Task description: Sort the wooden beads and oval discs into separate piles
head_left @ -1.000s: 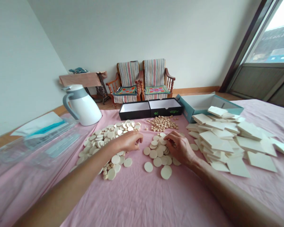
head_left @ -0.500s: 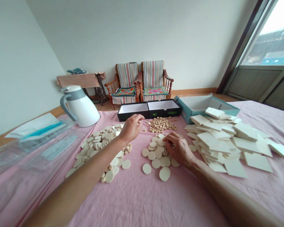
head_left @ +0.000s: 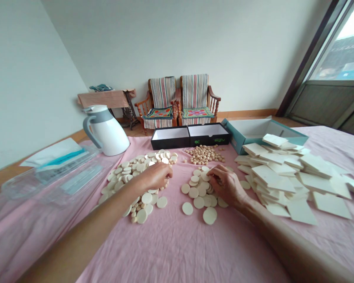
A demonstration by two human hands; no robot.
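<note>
My left hand (head_left: 157,175) has its fingers curled down over the right side of a heap of pale wooden discs (head_left: 126,173). Small wooden beads (head_left: 138,207) are mixed into that heap, and some show just under its fingers. Whatever its fingertips may hold is hidden. My right hand (head_left: 227,184) is bent over a smaller group of wooden discs (head_left: 194,192), its thumb and fingers closed at the edge of one wooden disc (head_left: 205,175). Behind both hands lies a pile of round wooden beads (head_left: 205,155).
Two joined black boxes (head_left: 171,138) and a teal box (head_left: 238,139) stand at the back. Square wooden tiles (head_left: 273,177) are heaped at right. A white jug (head_left: 112,135) and clear plastic packaging (head_left: 79,179) are at left on the pink cloth (head_left: 171,247).
My left hand has moved back toward me, from near the bead pile to the left heap. My right hand stays at its discs. The view has shifted slightly left.
</note>
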